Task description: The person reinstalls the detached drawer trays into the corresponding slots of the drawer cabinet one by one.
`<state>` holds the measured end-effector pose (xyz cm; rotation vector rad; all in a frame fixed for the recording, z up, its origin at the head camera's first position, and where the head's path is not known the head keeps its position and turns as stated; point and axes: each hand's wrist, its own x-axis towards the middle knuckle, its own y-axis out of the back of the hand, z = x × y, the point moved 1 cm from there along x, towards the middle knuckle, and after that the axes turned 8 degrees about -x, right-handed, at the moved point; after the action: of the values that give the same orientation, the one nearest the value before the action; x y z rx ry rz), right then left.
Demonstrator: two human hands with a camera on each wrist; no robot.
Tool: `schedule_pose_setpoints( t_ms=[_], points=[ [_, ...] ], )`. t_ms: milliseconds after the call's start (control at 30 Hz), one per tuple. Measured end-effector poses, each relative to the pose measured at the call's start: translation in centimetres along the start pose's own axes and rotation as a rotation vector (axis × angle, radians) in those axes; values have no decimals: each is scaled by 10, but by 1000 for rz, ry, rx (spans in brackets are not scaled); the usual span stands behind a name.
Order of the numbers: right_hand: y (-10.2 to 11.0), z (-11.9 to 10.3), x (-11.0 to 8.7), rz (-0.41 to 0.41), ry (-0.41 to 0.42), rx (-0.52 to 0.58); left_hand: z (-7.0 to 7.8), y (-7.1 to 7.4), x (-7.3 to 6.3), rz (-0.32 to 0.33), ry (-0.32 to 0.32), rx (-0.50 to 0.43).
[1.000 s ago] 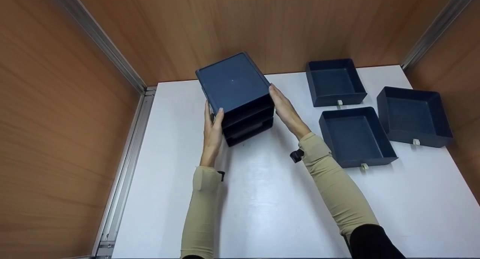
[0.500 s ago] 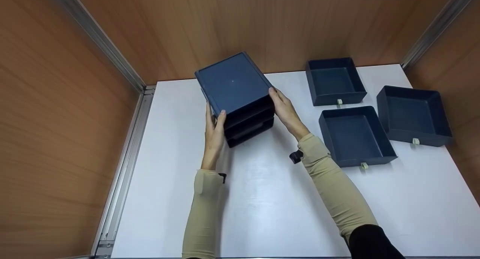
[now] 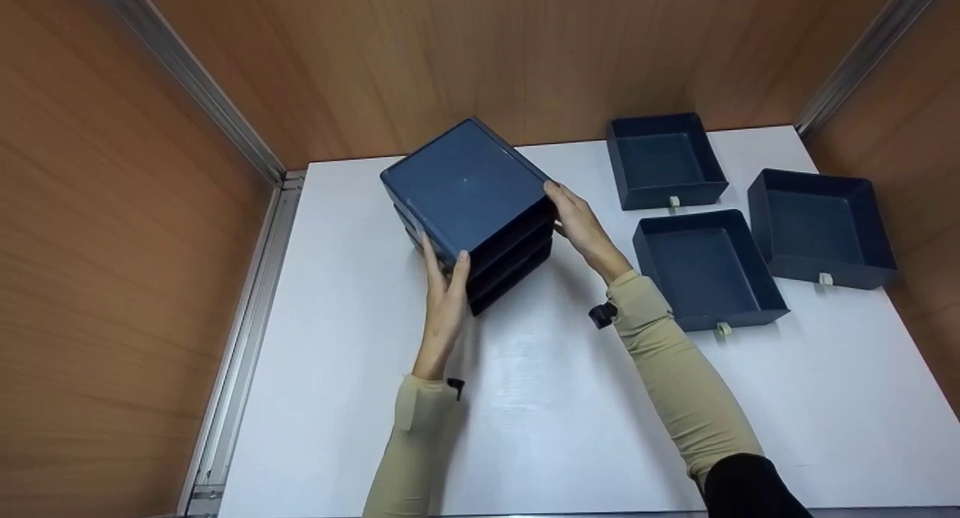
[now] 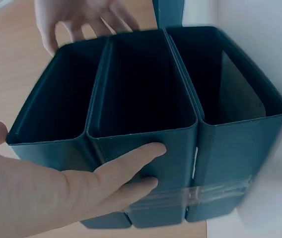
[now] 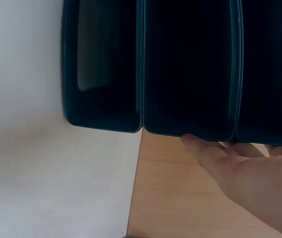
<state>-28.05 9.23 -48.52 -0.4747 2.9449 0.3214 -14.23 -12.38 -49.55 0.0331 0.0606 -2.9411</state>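
Note:
A dark blue drawer cabinet (image 3: 465,180) stands angled on the white table, its three hollow slots facing the person. Whether its base touches the table I cannot tell. The left hand (image 3: 445,308) holds its left side near the front edge, thumb by the top and fingers along the wall. On the opposite side, the right hand (image 3: 581,221) grips the top front corner, its thumb on the edge and other fingers partly hidden. In the left wrist view, clear tape (image 4: 215,191) runs across the side of the stacked slots.
Three dark blue open drawers lie at the right: a back drawer (image 3: 667,195), a front drawer (image 3: 701,259) and a far-right drawer (image 3: 821,221), each with a small pale tab. Wood-grain panels (image 3: 525,60) wall the white table (image 3: 330,398) at the back and both sides.
Between both hands the cabinet has turned, its left front corner swinging toward the person and rightward. The left hand has come nearer with it; the right hand has shifted slightly. The drawers stay put.

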Motion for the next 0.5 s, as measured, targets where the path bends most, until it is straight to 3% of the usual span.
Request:
schedule_pose_setpoints(
  t_ms=[133,267,400,500],
  points=[
    [3,3,-1,-15,-3,13,0,0,-16,-32,-11,27],
    [4,4,1,-17,-3,18,7,5,-22,0,-38,141],
    [3,6,1,-3,3,18,15,15,-10,90,-104,216],
    [1,8,0,5,23,17,17,24,8,126,-147,207]
  ],
)
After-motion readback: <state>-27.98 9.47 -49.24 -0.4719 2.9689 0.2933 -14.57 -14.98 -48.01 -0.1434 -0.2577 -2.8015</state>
